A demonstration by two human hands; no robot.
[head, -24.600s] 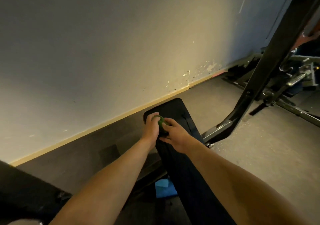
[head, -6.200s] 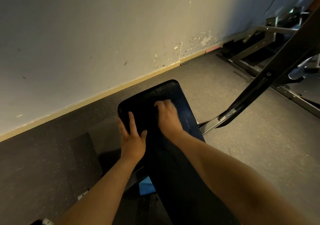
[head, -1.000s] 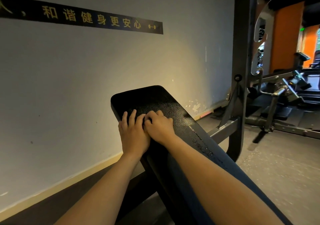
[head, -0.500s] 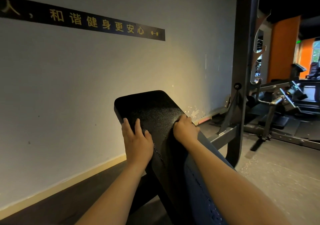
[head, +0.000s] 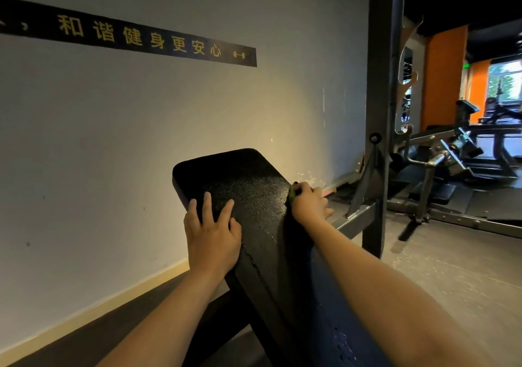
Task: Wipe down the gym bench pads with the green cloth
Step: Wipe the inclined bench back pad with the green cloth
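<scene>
Left hand (head: 213, 235) flat on bench pad (head: 248, 194) near its left edge, fingers spread, holding nothing; likely bracing raised pad against push. Right hand (head: 309, 204) curled round green cloth (head: 291, 194), pressing it to pad's right edge, sliver of cloth showing. Judging: side edge being wiped. Rack upright (head: 380, 112) just beyond.

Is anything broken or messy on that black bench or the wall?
Yes. The bench pad has a cracked, rough line running along it beside the left hand. Low on the wall, paint is chipped just past the right hand, which holds the green cloth.
</scene>
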